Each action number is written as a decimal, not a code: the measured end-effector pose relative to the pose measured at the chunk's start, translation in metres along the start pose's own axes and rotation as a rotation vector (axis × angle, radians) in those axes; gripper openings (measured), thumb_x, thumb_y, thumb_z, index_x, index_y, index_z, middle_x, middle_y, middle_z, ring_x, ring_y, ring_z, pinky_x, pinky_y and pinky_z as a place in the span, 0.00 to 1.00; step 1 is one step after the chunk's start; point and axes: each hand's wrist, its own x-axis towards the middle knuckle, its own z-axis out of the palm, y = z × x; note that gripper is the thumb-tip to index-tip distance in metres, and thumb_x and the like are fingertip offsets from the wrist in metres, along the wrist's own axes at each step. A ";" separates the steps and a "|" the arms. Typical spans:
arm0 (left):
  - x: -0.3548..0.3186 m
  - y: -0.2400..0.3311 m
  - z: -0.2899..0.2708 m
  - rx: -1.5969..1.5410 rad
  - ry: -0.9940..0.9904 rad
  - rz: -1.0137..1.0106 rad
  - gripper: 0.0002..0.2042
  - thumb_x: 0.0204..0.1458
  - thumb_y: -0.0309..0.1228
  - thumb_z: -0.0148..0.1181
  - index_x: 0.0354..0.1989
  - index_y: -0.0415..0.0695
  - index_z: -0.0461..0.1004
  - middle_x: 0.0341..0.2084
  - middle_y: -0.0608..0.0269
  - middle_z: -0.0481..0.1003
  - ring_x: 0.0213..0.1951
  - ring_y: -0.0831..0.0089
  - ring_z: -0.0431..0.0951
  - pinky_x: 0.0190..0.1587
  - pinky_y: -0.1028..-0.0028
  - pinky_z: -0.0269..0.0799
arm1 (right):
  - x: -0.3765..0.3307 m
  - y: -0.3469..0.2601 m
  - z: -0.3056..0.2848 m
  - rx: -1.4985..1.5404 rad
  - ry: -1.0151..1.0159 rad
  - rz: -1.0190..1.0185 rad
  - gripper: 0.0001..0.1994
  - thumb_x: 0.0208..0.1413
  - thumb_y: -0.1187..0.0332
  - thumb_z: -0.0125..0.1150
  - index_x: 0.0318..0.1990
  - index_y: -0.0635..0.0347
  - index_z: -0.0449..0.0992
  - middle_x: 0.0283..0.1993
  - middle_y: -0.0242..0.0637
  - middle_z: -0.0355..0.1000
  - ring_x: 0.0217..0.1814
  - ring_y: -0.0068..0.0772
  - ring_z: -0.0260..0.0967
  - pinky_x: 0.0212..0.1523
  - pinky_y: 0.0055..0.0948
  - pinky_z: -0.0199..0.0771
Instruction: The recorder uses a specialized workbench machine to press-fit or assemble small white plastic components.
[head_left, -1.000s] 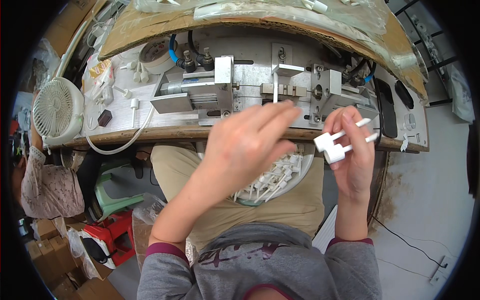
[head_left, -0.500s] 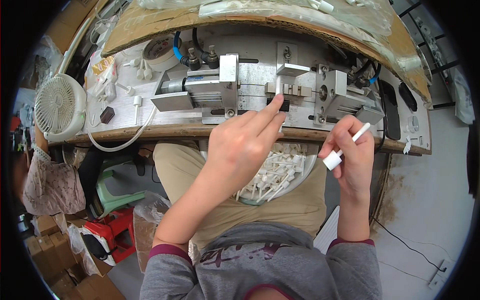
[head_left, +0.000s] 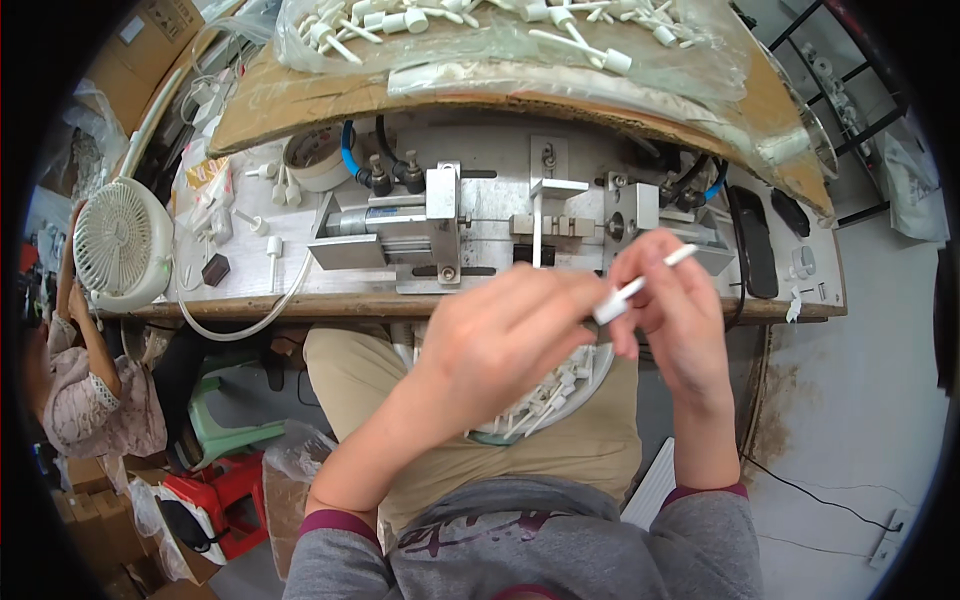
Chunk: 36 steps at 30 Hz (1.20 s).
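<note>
Workbench (head_left: 380,306) holds fan (head_left: 120,243); left hand (head_left: 510,330) overlaps bowl (head_left: 601,372).

The right hand (head_left: 685,325) had a white capped stick (head_left: 634,288) pinched, its cap (head_left: 609,307) right up beside the left hand (head_left: 505,335), contact too close to call! Below, a bowl (head_left: 600,378) of white pieces (head_left: 550,402) sat in the lap (head_left: 600,440), while a metal fixture (head_left: 442,230) stretched across the tabletop (head_left: 250,290), with a round fan (head_left: 118,240) standing at the left end.

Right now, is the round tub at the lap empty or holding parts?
Holding parts: white capped sticks lie heaped inside the tub. How full, cannot tell: the left hand covers some.
</note>
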 end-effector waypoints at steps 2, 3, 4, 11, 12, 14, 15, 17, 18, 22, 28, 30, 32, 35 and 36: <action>0.001 0.005 -0.003 -0.063 0.053 0.078 0.16 0.39 0.25 0.72 0.40 0.40 0.80 0.36 0.59 0.79 0.32 0.67 0.80 0.33 0.72 0.76 | 0.009 -0.013 0.015 -0.012 -0.036 0.094 0.11 0.69 0.61 0.47 0.38 0.59 0.66 0.26 0.33 0.69 0.17 0.21 0.68 0.15 0.17 0.64; 0.004 0.003 -0.009 -0.075 0.063 0.070 0.16 0.38 0.24 0.73 0.40 0.40 0.81 0.36 0.58 0.79 0.33 0.67 0.80 0.31 0.73 0.76 | 0.016 -0.017 0.016 -0.023 -0.098 0.099 0.11 0.69 0.60 0.50 0.39 0.59 0.65 0.28 0.32 0.69 0.16 0.20 0.67 0.15 0.17 0.63; 0.005 0.005 -0.014 -0.070 0.060 0.025 0.16 0.38 0.24 0.73 0.39 0.40 0.81 0.37 0.58 0.79 0.33 0.67 0.80 0.31 0.73 0.76 | 0.025 -0.024 0.018 -0.090 -0.120 0.075 0.12 0.68 0.60 0.51 0.39 0.59 0.66 0.29 0.32 0.69 0.17 0.20 0.67 0.15 0.16 0.63; -0.002 -0.002 -0.025 0.122 0.099 -0.074 0.14 0.42 0.23 0.71 0.39 0.39 0.78 0.42 0.56 0.79 0.37 0.62 0.80 0.37 0.70 0.76 | 0.141 -0.093 0.004 -1.336 0.149 -0.700 0.24 0.51 0.60 0.68 0.52 0.63 0.71 0.44 0.35 0.76 0.29 0.22 0.70 0.29 0.23 0.70; -0.005 -0.004 -0.021 0.171 0.067 -0.075 0.13 0.42 0.23 0.70 0.38 0.38 0.77 0.43 0.55 0.78 0.36 0.62 0.80 0.36 0.69 0.77 | 0.159 -0.106 0.005 -1.479 0.122 -0.632 0.26 0.47 0.62 0.69 0.52 0.63 0.71 0.47 0.36 0.77 0.33 0.26 0.72 0.33 0.28 0.73; -0.008 -0.002 -0.004 0.229 0.003 -0.045 0.13 0.43 0.24 0.67 0.38 0.37 0.76 0.44 0.54 0.78 0.34 0.64 0.80 0.36 0.68 0.77 | 0.213 -0.098 -0.040 -1.701 0.109 -1.045 0.26 0.45 0.65 0.68 0.53 0.63 0.71 0.49 0.42 0.77 0.38 0.38 0.75 0.39 0.37 0.75; -0.011 -0.004 0.001 0.243 -0.050 -0.083 0.12 0.45 0.26 0.69 0.38 0.40 0.77 0.47 0.54 0.78 0.36 0.63 0.81 0.36 0.70 0.77 | 0.228 -0.102 -0.041 -1.720 0.072 -0.884 0.25 0.44 0.67 0.67 0.52 0.63 0.71 0.49 0.44 0.76 0.41 0.41 0.74 0.41 0.39 0.74; -0.016 -0.008 0.007 0.284 -0.123 -0.089 0.11 0.45 0.26 0.68 0.37 0.40 0.77 0.46 0.56 0.79 0.34 0.64 0.82 0.35 0.70 0.77 | 0.244 -0.107 -0.037 -1.739 -0.001 -0.563 0.23 0.44 0.69 0.65 0.50 0.63 0.72 0.51 0.46 0.75 0.46 0.46 0.73 0.45 0.42 0.73; -0.017 -0.011 0.009 0.307 -0.159 -0.098 0.11 0.45 0.26 0.68 0.37 0.40 0.77 0.46 0.56 0.79 0.33 0.65 0.82 0.34 0.71 0.77 | 0.245 -0.109 -0.028 -1.798 -0.025 -0.462 0.22 0.44 0.70 0.65 0.50 0.63 0.71 0.50 0.47 0.74 0.47 0.47 0.73 0.46 0.41 0.73; -0.012 -0.021 0.006 0.392 -0.152 -0.057 0.10 0.43 0.26 0.68 0.36 0.43 0.77 0.46 0.60 0.80 0.29 0.69 0.81 0.29 0.73 0.75 | 0.223 -0.120 0.002 -1.996 -0.119 -0.277 0.18 0.46 0.75 0.61 0.47 0.63 0.69 0.47 0.50 0.74 0.46 0.48 0.73 0.47 0.40 0.72; -0.013 -0.025 0.011 0.374 -0.159 -0.064 0.10 0.43 0.28 0.68 0.35 0.44 0.77 0.47 0.60 0.80 0.22 0.69 0.79 0.26 0.73 0.73 | 0.198 -0.107 -0.035 -1.891 -0.114 -0.761 0.11 0.57 0.75 0.55 0.48 0.59 0.68 0.40 0.45 0.75 0.41 0.51 0.72 0.44 0.41 0.71; -0.014 -0.026 0.012 0.366 -0.152 -0.059 0.10 0.43 0.28 0.68 0.35 0.44 0.77 0.47 0.60 0.79 0.22 0.68 0.79 0.26 0.74 0.73 | 0.191 -0.110 -0.038 -1.782 -0.054 -0.809 0.09 0.60 0.73 0.54 0.48 0.58 0.68 0.38 0.43 0.74 0.39 0.47 0.72 0.43 0.39 0.71; -0.013 -0.027 0.012 0.342 -0.149 -0.049 0.11 0.43 0.28 0.69 0.36 0.44 0.77 0.48 0.60 0.79 0.21 0.68 0.79 0.26 0.74 0.74 | 0.185 -0.117 -0.047 -1.639 -0.014 -0.922 0.09 0.63 0.72 0.54 0.49 0.56 0.69 0.36 0.40 0.74 0.37 0.38 0.73 0.41 0.33 0.72; -0.013 -0.026 0.005 0.217 -0.146 -0.124 0.15 0.44 0.29 0.70 0.41 0.43 0.77 0.49 0.59 0.78 0.21 0.72 0.78 0.27 0.75 0.74 | 0.153 -0.133 -0.025 -1.347 0.202 -0.708 0.10 0.63 0.73 0.54 0.51 0.56 0.70 0.31 0.32 0.70 0.33 0.21 0.68 0.35 0.21 0.67; -0.010 -0.023 0.004 0.102 -0.132 -0.187 0.17 0.44 0.28 0.71 0.44 0.43 0.77 0.49 0.58 0.78 0.22 0.75 0.78 0.27 0.76 0.74 | 0.147 -0.129 -0.024 -1.311 0.187 -0.855 0.10 0.62 0.74 0.56 0.50 0.57 0.71 0.29 0.30 0.68 0.28 0.19 0.65 0.30 0.20 0.65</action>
